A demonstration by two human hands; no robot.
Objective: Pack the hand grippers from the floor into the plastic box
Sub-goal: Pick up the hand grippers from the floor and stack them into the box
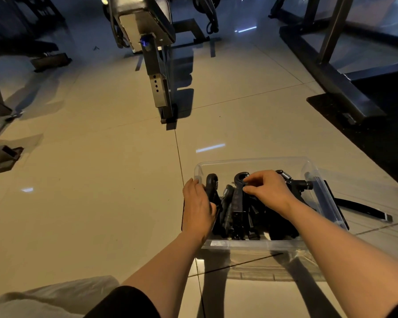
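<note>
The grippers [236, 207] lie packed in the box [257, 245], long axes running away from the person, between both hands; the left hand [198, 207] clasps the leftmost gripper; the right hand [267, 189], nearer the middle, pinches a gripper's top.

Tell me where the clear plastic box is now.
In the head view, the clear plastic box sits on the tiled floor, lower right, under both hands.
</note>
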